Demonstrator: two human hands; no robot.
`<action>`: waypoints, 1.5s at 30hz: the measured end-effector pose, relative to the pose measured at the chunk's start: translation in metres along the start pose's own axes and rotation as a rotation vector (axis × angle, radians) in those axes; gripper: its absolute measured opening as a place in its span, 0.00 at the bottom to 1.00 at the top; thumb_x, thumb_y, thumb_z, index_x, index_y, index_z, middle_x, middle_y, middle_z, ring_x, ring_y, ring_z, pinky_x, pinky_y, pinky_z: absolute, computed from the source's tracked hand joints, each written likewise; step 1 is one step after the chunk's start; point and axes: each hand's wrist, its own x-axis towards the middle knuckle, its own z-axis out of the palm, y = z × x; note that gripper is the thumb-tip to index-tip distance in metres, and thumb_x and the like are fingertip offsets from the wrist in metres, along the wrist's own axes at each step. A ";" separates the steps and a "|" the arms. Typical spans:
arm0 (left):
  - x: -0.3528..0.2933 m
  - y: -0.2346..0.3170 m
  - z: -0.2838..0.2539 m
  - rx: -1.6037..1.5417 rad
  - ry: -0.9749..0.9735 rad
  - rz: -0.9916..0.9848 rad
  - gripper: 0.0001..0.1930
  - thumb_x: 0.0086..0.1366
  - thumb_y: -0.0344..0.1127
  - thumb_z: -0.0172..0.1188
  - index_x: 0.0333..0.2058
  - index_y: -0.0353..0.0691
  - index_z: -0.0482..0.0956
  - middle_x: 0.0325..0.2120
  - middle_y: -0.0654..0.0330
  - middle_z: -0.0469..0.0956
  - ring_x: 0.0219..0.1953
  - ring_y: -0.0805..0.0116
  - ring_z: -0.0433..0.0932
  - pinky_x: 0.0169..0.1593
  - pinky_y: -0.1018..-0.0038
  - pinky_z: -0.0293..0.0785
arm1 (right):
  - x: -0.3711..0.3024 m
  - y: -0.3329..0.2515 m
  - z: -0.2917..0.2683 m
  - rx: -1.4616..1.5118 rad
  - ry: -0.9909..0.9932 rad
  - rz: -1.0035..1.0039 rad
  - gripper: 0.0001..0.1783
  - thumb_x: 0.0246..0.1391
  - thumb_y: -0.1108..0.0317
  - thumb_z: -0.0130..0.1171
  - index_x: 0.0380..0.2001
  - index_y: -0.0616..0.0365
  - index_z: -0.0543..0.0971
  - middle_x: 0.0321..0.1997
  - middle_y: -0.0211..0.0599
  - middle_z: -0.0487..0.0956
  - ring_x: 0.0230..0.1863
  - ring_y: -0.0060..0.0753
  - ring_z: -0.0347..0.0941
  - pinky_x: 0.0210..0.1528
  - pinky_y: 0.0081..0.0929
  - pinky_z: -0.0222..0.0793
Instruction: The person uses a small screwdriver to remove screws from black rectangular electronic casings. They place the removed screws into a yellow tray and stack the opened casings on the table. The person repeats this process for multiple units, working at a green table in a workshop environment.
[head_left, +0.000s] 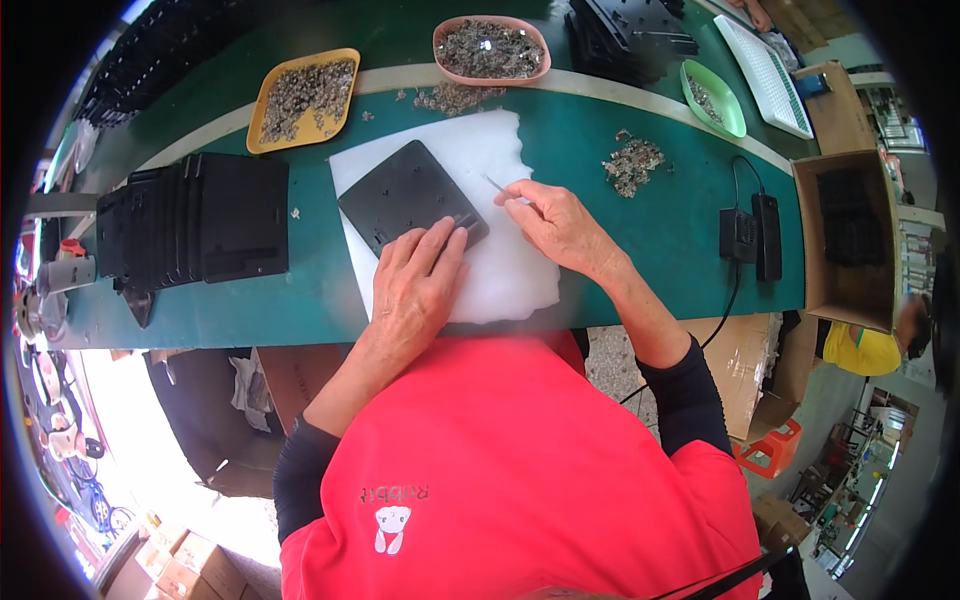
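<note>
Resting hand: my left hand [410,285] lies loosely flat, fingers on the near edge of a black panel [400,195].
Pinching hand: my right hand [560,228] holds a thin pointed tool [493,184] between thumb and fingers, just beside the panel.
Black panel: it lies askew on a white foam sheet [515,275], over the green tabletop [640,265].
To my left: a row of black panels [245,220].
Farther off: a loose pile of small metal parts [632,165].
Far trays: yellow tray [326,124], pink tray [490,81], green tray [730,116], all holding small parts.
</note>
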 end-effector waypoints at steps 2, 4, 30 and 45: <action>-0.001 -0.001 0.004 0.011 0.044 0.004 0.20 0.52 0.28 0.64 0.46 0.35 0.78 0.47 0.56 0.75 0.45 0.57 0.74 0.48 0.65 0.71 | -0.008 -0.006 0.001 -0.123 -0.001 -0.098 0.10 0.61 0.68 0.51 0.41 0.61 0.78 0.15 0.35 0.69 0.18 0.23 0.68 0.23 0.26 0.61; -0.001 -0.001 0.004 -0.008 0.060 -0.011 0.19 0.51 0.27 0.64 0.45 0.35 0.78 0.46 0.55 0.76 0.44 0.57 0.75 0.47 0.64 0.71 | -0.015 -0.010 0.002 -0.199 0.003 -0.107 0.10 0.60 0.70 0.51 0.41 0.61 0.77 0.19 0.42 0.72 0.21 0.33 0.71 0.26 0.30 0.64; 0.005 0.005 0.017 -0.144 0.045 -0.065 0.23 0.48 0.23 0.66 0.47 0.36 0.77 0.48 0.54 0.74 0.43 0.54 0.73 0.47 0.64 0.74 | -0.015 -0.005 0.027 0.345 0.406 -0.078 0.08 0.62 0.70 0.55 0.43 0.59 0.77 0.39 0.35 0.81 0.40 0.22 0.76 0.42 0.18 0.70; 0.003 -0.001 0.016 -0.216 0.030 -0.060 0.23 0.48 0.21 0.66 0.46 0.33 0.78 0.50 0.53 0.74 0.43 0.53 0.73 0.47 0.65 0.75 | 0.001 -0.004 0.022 0.461 0.325 0.031 0.10 0.58 0.69 0.61 0.40 0.62 0.78 0.37 0.32 0.81 0.38 0.19 0.76 0.40 0.18 0.72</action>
